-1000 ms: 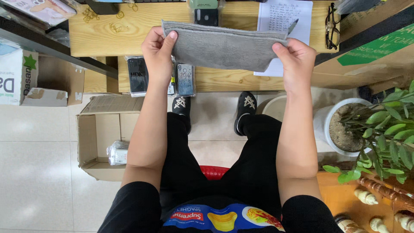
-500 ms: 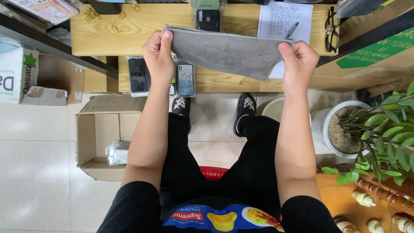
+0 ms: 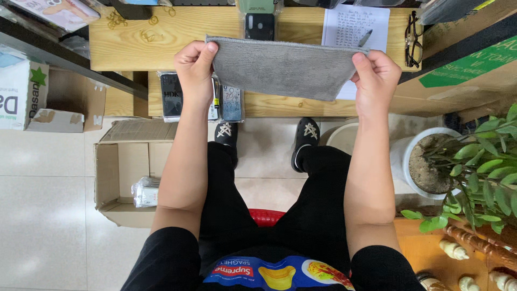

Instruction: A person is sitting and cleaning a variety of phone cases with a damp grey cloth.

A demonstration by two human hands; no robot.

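Cloth: a grey rectangular microfibre cloth, stretched flat in the air above the wooden surface, pulled taut so it hangs without creases.
Left hand: fingers clamped on the cloth's left corner.
Right hand: fingers pinching its right corner.
Nearby: black phone and white handwritten paper sheet beneath.

grey cloth | rectangular, stretched flat | held by both upper corners above wooden table
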